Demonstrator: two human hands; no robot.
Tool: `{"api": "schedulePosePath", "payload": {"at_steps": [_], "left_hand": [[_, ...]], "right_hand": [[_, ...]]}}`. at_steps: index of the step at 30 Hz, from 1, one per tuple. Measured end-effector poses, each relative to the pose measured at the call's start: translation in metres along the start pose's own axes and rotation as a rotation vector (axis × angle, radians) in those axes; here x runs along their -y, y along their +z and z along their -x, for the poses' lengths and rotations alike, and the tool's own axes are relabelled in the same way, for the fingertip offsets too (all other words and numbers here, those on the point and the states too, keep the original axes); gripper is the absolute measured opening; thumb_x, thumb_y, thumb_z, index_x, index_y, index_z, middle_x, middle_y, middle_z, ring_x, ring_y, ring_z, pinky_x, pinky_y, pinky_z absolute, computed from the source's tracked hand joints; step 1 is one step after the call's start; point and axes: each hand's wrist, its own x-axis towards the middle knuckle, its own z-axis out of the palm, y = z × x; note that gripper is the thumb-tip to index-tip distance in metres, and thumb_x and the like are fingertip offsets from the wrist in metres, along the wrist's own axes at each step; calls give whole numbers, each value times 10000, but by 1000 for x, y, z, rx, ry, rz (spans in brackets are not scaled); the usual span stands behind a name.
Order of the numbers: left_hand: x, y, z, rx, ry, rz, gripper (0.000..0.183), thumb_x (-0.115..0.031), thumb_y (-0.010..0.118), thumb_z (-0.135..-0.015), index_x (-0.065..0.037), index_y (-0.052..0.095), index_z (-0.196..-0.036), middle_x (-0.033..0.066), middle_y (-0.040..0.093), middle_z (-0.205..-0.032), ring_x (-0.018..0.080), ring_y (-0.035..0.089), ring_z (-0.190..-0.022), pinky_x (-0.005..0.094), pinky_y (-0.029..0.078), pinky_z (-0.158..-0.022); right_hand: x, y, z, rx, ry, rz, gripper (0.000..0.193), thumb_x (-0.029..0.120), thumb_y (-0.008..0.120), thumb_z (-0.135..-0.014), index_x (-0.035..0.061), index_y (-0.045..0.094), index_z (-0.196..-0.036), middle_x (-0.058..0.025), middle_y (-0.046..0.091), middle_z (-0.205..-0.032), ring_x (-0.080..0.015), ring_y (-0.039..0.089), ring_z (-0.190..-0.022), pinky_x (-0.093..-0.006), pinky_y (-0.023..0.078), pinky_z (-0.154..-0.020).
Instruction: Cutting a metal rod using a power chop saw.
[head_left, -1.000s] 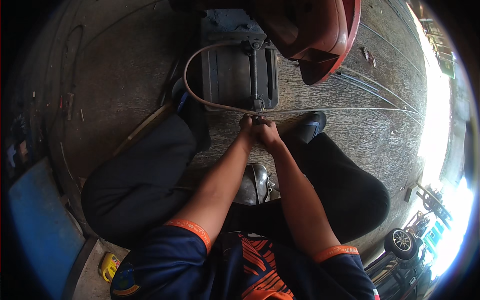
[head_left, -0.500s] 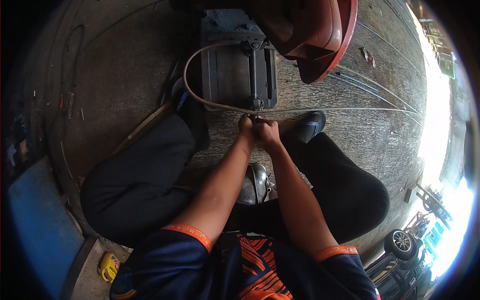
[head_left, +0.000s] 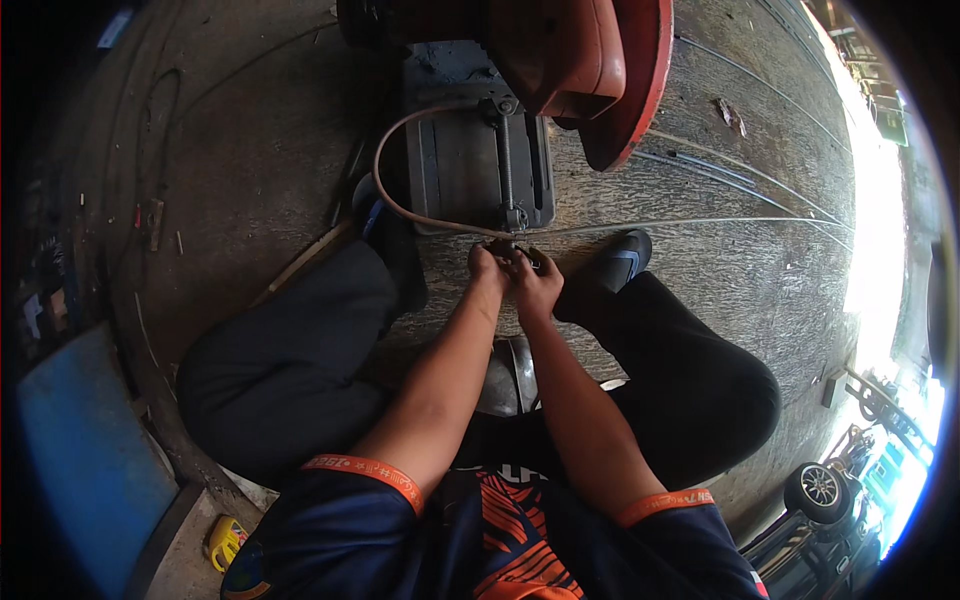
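Note:
Both arms reach forward to the near end of a vise screw (head_left: 506, 165) on the grey base (head_left: 428, 175) of a red cut-off saw (head_left: 585, 60). My left hand (head_left: 485, 264) is closed at the small dark handle (head_left: 508, 249) at the screw's end. Beside it, my right hand (head_left: 537, 281) has its fingers curled on the same handle, partly hiding it. A thin metal rod (head_left: 388, 192) bends in a loop round the left of the base. Just beyond my fingers it crosses by the screw end, and a straight length (head_left: 650, 223) runs off to the right.
The saw's round red guard (head_left: 650, 90) overhangs the base on the right. Several loose rods (head_left: 715, 175) lie on the worn floor there. My bent legs flank the work, with a shoe (head_left: 622, 255) near the rod. A blue panel (head_left: 90, 430) stands at left, a yellow container (head_left: 226, 541) below it.
My hands have shifted slightly downward in the picture, and the right fingers have changed their grip on the handle. The view has shifted a little, so the saw head appears farther left.

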Motion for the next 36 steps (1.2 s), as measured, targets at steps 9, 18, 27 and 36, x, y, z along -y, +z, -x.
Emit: {"api": "schedulePosePath", "payload": {"at_steps": [9,18,27,36], "left_hand": [[-3,-29,-25,566,-413,347,416,-159,286,-830,102,478,-1090,274,538,-1084,376,531,-1002,467,399,-943],[-12,-10,10,111,-39,229,375,-215,281,-843,30,521,-995,194,574,-947,346,583,-833,433,490,-789],[-31,-30,10,99,70,9,259,-219,430,-833,-33,591,-918,102,623,-845,252,599,-743,354,492,-663],[-15,-12,62,343,261,-325,298,90,453,-640,6,565,-903,83,585,-834,185,579,-741,277,470,-657]], "right_hand": [[25,33,18,-246,-48,87,272,215,669,-827,-48,606,-864,-104,647,-759,-130,584,-698,-282,468,-652],[16,29,1,-308,120,-73,321,230,718,-781,-65,602,-833,-139,648,-748,-185,620,-654,-303,501,-586],[6,46,13,-330,237,-303,356,262,546,-910,-92,580,-922,-148,633,-839,-200,623,-710,-300,511,-615],[-10,29,-18,-153,495,-86,415,335,451,-943,-47,563,-1059,-104,607,-879,-195,589,-709,-342,475,-630]]}}
